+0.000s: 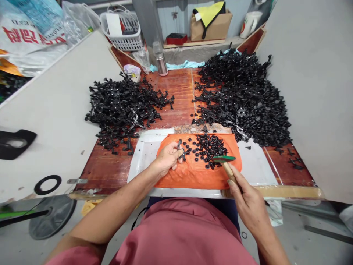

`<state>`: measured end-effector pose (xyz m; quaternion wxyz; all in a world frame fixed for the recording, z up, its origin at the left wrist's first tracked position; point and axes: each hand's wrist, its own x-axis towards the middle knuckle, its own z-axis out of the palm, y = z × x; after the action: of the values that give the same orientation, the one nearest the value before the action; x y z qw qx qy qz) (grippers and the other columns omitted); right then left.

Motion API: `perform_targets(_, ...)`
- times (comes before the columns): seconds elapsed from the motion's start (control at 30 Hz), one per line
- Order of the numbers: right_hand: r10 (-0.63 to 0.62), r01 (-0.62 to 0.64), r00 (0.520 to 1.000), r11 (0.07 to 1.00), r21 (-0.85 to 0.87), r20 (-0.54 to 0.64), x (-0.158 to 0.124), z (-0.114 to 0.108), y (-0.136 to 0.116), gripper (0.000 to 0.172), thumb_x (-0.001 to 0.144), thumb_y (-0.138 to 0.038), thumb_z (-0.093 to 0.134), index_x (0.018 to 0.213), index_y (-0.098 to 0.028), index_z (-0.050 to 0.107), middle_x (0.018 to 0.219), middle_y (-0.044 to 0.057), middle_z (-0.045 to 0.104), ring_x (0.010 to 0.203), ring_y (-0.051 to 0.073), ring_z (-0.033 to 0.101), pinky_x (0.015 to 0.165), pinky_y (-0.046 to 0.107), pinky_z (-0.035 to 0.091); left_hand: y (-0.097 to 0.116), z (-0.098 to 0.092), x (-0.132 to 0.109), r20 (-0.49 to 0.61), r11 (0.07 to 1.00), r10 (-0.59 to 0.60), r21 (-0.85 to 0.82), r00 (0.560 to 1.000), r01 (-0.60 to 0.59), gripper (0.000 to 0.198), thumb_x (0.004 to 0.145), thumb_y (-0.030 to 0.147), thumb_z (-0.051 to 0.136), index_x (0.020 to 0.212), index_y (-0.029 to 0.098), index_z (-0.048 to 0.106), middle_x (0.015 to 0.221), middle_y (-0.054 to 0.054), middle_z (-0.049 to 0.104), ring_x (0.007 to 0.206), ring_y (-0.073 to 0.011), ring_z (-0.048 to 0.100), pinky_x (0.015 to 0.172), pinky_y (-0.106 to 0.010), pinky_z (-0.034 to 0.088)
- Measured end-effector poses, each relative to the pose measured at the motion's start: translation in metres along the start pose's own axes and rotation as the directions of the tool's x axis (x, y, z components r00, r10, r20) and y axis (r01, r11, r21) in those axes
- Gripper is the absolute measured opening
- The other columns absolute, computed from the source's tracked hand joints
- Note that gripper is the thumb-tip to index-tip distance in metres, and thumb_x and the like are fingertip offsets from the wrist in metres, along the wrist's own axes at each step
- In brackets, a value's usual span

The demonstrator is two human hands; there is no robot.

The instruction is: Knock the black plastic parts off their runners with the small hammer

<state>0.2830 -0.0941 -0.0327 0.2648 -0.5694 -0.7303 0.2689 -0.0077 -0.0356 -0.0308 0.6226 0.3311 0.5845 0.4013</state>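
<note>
My left hand (168, 157) pinches a small black part with a bar shape (181, 151) over the left side of an orange cloth (176, 179). In my right hand (245, 195) is a hammer (227, 170) with a wooden handle and a green head, its fingers wrapped round the handle. The hammer head is over the right side of the cloth, close to a loose heap of small black round-headed pieces (211, 147). Several of these pieces lie spread out between that heap and my left hand.
A pile of black assembled parts (118, 106) lies at the left of the red-brown table (179, 86). A larger black pile (248, 99) covers the right. Behind stand a metal flask (161, 64), a white basket (121, 31) and a cardboard box (211, 27). Grey panels (311, 92) flank the table.
</note>
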Motion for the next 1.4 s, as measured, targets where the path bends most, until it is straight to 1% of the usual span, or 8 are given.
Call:
perform_targets(0.37, -0.228, 0.236, 0.968, 0.969, -0.07, 0.103, 0.041, -0.002, -0.057, 0.059, 0.105, -0.023, 0.039, 0.162, -0.034, 0.03, 0.133, 0.005, 0.071, 0.113, 0.02, 0.072, 0.094, 0.034, 0.06, -0.006, 0.005, 0.001, -0.077, 0.998, 0.057, 0.014, 0.995, -0.056, 0.038, 0.081, 0.041, 0.073, 0.098, 0.023, 0.045, 0.048, 0.011, 0.056, 0.027, -0.0054, 0.035, 0.031, -0.013, 0.026)
perform_targets(0.53, -0.216, 0.272, 0.957, 0.897, -0.348, 0.191, 0.057, 0.015, -0.066, 0.058, 0.103, -0.022, 0.04, 0.159, -0.038, 0.038, 0.09, 0.003, 0.076, 0.068, 0.017, 0.074, 0.062, 0.027, 0.06, -0.008, 0.006, 0.003, -0.094, 0.998, 0.039, 0.049, 0.995, -0.034, 0.038, 0.083, 0.046, 0.073, 0.096, 0.023, 0.045, 0.048, 0.011, 0.056, 0.025, -0.0047, 0.035, 0.031, -0.013, 0.024)
perform_targets(0.67, -0.268, 0.293, 0.956, 0.903, -0.313, 0.12, 0.057, 0.02, -0.064, 0.061, 0.104, -0.023, 0.039, 0.162, -0.037, 0.029, 0.096, 0.004, 0.076, 0.075, 0.018, 0.074, 0.064, 0.028, 0.061, -0.007, 0.007, 0.004, -0.087, 0.998, 0.037, 0.056, 0.996, -0.032, 0.037, 0.086, 0.046, 0.071, 0.095, 0.023, 0.044, 0.048, 0.012, 0.055, 0.024, -0.0054, 0.036, 0.03, -0.014, 0.024)
perform_targets(0.83, -0.195, 0.275, 0.956, 0.855, -0.44, 0.218, 0.058, 0.02, -0.069, 0.054, 0.104, -0.024, 0.041, 0.157, -0.034, 0.043, 0.086, 0.005, 0.077, 0.06, 0.02, 0.072, 0.053, 0.028, 0.056, -0.007, 0.006, 0.004, -0.08, 0.996, 0.046, 0.075, 0.996, -0.04, 0.036, 0.086, 0.046, 0.07, 0.095, 0.023, 0.044, 0.048, 0.011, 0.056, 0.025, -0.0062, 0.037, 0.03, -0.014, 0.023)
perform_targets(1.03, -0.216, 0.215, 0.976, 0.976, 0.042, 0.021, 0.058, 0.012, -0.077, 0.041, 0.103, -0.03, 0.048, 0.144, -0.028, 0.057, 0.121, 0.006, 0.074, 0.102, 0.021, 0.073, 0.087, 0.03, 0.056, -0.001, 0.011, -0.017, 0.014, 0.982, 0.112, -0.156, 0.994, -0.108, 0.051, 0.077, 0.056, 0.078, 0.097, 0.021, 0.046, 0.058, 0.005, 0.064, 0.034, -0.0045, 0.039, 0.041, -0.018, 0.037)
perform_targets(1.23, -0.128, 0.068, 0.979, 0.937, 0.342, 0.156, 0.056, 0.032, -0.085, 0.013, 0.097, -0.029, 0.057, 0.103, -0.023, 0.066, 0.086, 0.0, 0.073, 0.077, 0.016, 0.067, 0.074, 0.026, 0.051, 0.002, 0.032, -0.044, 0.109, 0.947, 0.117, -0.313, 0.987, -0.078, 0.055, 0.071, 0.056, 0.084, 0.098, 0.017, 0.055, 0.064, 0.004, 0.059, 0.053, -0.0077, 0.052, 0.055, -0.02, 0.042)
perform_targets(1.33, -0.065, 0.031, 0.995, 0.925, 0.378, 0.078, 0.056, 0.035, -0.08, 0.013, 0.095, -0.03, 0.057, 0.093, -0.022, 0.066, 0.079, -0.001, 0.069, 0.071, 0.015, 0.064, 0.07, 0.025, 0.049, -0.002, 0.022, -0.053, 0.122, 0.983, 0.084, -0.175, 0.989, -0.062, 0.048, 0.08, 0.058, 0.074, 0.098, 0.018, 0.055, 0.074, 0.0, 0.065, 0.064, -0.0124, 0.06, 0.065, -0.025, 0.049)
perform_targets(1.4, -0.013, -0.002, 0.999, 0.929, 0.371, 0.036, 0.056, 0.031, -0.077, 0.015, 0.092, -0.033, 0.06, 0.09, -0.021, 0.068, 0.075, -0.002, 0.067, 0.067, 0.015, 0.06, 0.066, 0.025, 0.047, -0.002, 0.01, -0.06, -0.015, 0.983, 0.162, 0.09, 0.987, -0.16, 0.036, 0.086, 0.051, 0.068, 0.096, 0.019, 0.056, 0.078, -0.002, 0.067, 0.072, -0.0162, 0.063, 0.073, -0.031, 0.051)
